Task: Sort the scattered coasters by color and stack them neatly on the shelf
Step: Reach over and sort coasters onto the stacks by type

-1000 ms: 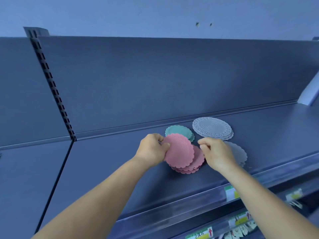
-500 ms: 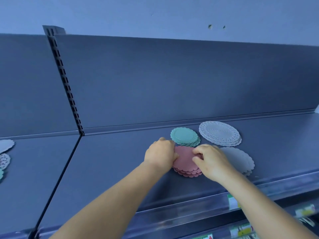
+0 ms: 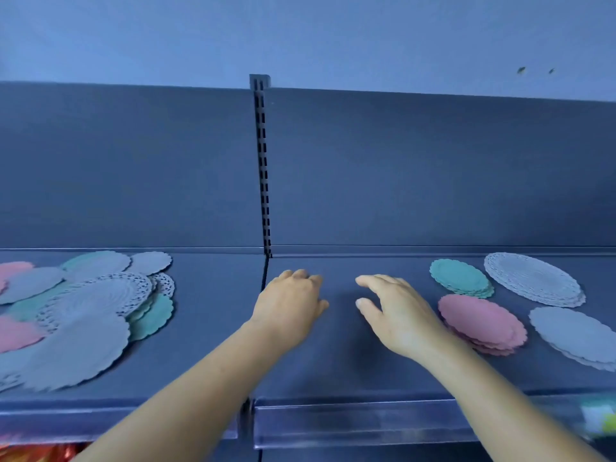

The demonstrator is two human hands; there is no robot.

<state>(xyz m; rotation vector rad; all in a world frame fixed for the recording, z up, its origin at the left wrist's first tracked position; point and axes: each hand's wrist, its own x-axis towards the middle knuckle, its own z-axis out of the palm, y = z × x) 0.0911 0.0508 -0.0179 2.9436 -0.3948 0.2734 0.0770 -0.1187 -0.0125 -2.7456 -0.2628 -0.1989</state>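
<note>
Four sorted stacks lie on the right part of the grey shelf (image 3: 350, 368): a pink stack (image 3: 483, 323), a teal stack (image 3: 460, 277), a large lacy grey stack (image 3: 533, 278) and a plain grey stack (image 3: 576, 335). On the left part lies a scattered pile of coasters (image 3: 80, 315) in grey, teal and pink, overlapping one another. My left hand (image 3: 290, 305) hovers over the bare shelf between them, fingers loosely curled, holding nothing. My right hand (image 3: 396, 311) is just left of the pink stack, fingers relaxed and empty.
A slotted upright (image 3: 263, 168) divides the shelf's back panel into two bays. A clear price rail (image 3: 366, 421) runs along the front edge, with a label at its far right. Something red and shiny shows below at the bottom left.
Both hands have let go of the pink stack and moved left, away from it. The view has swung left, bringing the scattered pile into sight.
</note>
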